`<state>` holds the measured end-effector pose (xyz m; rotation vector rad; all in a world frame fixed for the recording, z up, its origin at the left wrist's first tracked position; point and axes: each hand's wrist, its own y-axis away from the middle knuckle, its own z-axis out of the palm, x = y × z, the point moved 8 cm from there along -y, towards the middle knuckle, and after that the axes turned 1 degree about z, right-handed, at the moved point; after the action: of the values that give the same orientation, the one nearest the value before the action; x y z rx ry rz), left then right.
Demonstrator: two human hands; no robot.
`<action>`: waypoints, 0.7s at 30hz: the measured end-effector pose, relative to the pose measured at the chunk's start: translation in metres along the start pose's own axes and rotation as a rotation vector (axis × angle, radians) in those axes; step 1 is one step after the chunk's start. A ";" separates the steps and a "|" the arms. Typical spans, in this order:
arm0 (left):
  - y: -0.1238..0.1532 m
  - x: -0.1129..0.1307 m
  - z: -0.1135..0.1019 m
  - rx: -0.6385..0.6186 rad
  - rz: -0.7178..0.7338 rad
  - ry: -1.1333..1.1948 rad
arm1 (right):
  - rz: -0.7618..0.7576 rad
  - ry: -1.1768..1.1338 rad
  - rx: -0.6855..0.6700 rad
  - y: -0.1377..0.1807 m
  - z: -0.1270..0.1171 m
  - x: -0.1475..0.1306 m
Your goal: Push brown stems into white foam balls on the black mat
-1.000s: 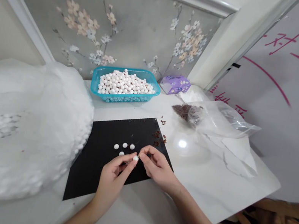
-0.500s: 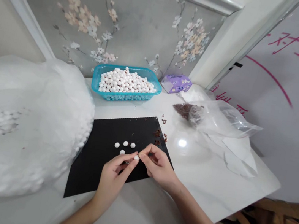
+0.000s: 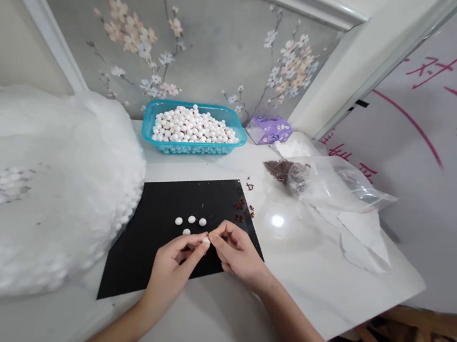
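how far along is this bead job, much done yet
Early, it seems. Done, perhaps: four loose beads lie on the black mat. In hand: one white bead pinched by the left hand, with the right hand pinching at it too. Remaining: the teal basket is heaped with beads, and the clear bag holds brown bits.
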<state>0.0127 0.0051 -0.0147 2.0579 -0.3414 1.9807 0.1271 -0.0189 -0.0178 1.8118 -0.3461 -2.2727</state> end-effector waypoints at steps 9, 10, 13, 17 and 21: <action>-0.018 0.042 -0.053 0.303 0.312 -0.445 | -0.189 0.565 0.282 0.002 -0.018 -0.015; -0.024 0.044 -0.059 0.291 0.345 -0.500 | -0.218 0.717 0.308 0.003 -0.015 -0.015; -0.041 0.033 -0.064 0.151 0.307 -0.495 | -0.254 1.013 0.290 0.003 0.001 -0.011; -0.046 0.016 -0.052 -0.008 0.235 -0.534 | -0.274 1.185 0.197 -0.007 0.023 -0.011; -0.043 0.015 -0.049 -0.015 0.238 -0.551 | -0.302 1.302 0.193 -0.014 0.033 -0.011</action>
<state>-0.0171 0.0626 0.0007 2.6310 -0.7330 1.4718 0.0969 -0.0004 -0.0046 3.0686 -0.0318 -0.7464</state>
